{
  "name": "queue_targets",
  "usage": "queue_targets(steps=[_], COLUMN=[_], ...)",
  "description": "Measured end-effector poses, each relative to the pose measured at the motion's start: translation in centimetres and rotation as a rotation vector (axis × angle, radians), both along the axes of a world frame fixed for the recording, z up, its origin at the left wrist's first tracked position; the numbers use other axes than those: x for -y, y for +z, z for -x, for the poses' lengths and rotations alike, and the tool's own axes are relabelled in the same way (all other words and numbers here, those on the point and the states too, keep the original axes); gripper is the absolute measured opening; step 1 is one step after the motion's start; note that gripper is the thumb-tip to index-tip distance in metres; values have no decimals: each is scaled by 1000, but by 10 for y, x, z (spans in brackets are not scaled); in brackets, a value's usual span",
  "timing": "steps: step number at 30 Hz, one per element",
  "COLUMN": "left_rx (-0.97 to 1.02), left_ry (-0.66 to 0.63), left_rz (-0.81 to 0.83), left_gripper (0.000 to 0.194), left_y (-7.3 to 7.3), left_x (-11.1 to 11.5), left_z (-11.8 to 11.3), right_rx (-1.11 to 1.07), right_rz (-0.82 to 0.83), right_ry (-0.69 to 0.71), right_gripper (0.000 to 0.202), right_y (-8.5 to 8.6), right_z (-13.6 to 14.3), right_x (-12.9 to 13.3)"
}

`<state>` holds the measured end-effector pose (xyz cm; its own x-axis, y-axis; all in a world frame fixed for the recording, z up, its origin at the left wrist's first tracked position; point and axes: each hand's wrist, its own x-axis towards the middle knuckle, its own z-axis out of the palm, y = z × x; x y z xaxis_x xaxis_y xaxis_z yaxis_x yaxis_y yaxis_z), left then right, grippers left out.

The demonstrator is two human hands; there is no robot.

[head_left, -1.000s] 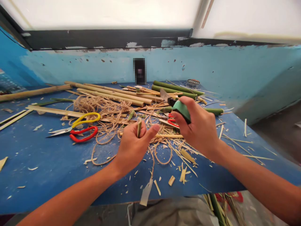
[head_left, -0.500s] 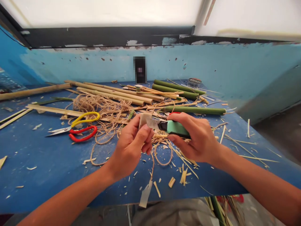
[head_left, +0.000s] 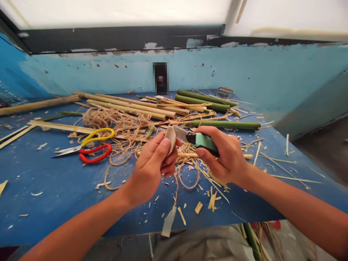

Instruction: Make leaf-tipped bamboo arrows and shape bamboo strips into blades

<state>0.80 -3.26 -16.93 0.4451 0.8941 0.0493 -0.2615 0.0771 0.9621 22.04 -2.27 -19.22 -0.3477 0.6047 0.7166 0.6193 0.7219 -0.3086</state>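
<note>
Pinched in my left hand [head_left: 152, 165] is a small, flat, pale piece [head_left: 170, 137], perhaps bamboo, its upper end standing above my thumb. My right hand [head_left: 224, 154] is wrapped round the green and black handle of a utility knife [head_left: 203, 142]. The knife's blade points left and its tip is at the right edge of the pale piece; I cannot tell whether they touch. Beneath both hands lie tangled twine [head_left: 189, 177] and loose shavings. Left of my left hand rest scissors [head_left: 95, 145] with one yellow and one red handle, their blades slightly apart.
Dry bamboo poles [head_left: 130, 105] and green bamboo stems [head_left: 225, 125] lie across the back of the blue table [head_left: 67, 203]. A heap of twine [head_left: 106, 117] sits behind the scissors. A dark, pixelated upright object [head_left: 161, 79] stands against the wall. A flat tag [head_left: 169, 221] lies at the front edge.
The pale piece has turned in my left hand and now shows more edge-on. My right hand has shifted the knife slightly to the right, so less of the blade overlaps the piece.
</note>
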Motion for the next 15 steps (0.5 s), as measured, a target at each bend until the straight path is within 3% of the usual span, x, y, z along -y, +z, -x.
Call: queue_targets(steps=[4,8,15], left_rx=[-85,-59,-128], left_ry=[63,-11,-67], left_rz=[-75,-93,-120], left_gripper=[20,9,18], left_y=[-1,-3,-5], left_x=[1,3,3], left_z=[-2,2,2], right_rx=[60,99,139], right_rz=[-35,-24,32], right_ry=[50,101,163], right_gripper=[35,35,34], right_y=[1,1,1], right_z=[1,2,1], right_x=[1,1,2])
